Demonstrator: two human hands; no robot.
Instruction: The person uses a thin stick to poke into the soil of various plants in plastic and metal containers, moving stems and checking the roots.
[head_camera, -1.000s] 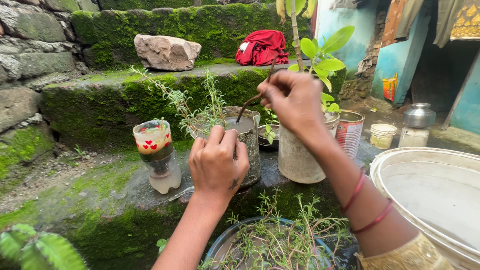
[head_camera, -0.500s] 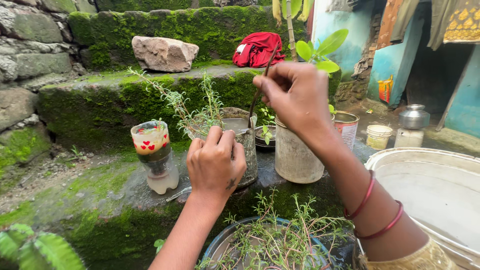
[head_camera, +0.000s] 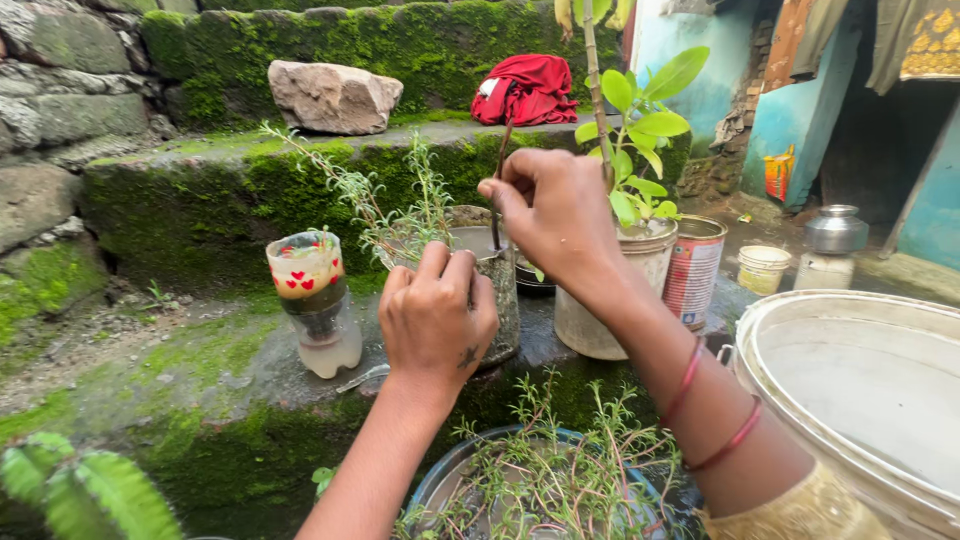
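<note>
Your left hand grips the grey pot (sprigs leaning out) while your right hand pinches a brown stick upright in it.

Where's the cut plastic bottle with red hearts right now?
In the head view, the heart-printed bottle stands on the mossy ledge, left of the left hand gripping the grey pot.

Ledge, mid frame: rough stone w/ soft green moss. Grey pot, center: rough, dull. Stick: thin, brown wood. Can, right: shiny metal. Bottle, left: clear smooth plastic. Cloth, top: soft, red.
</note>
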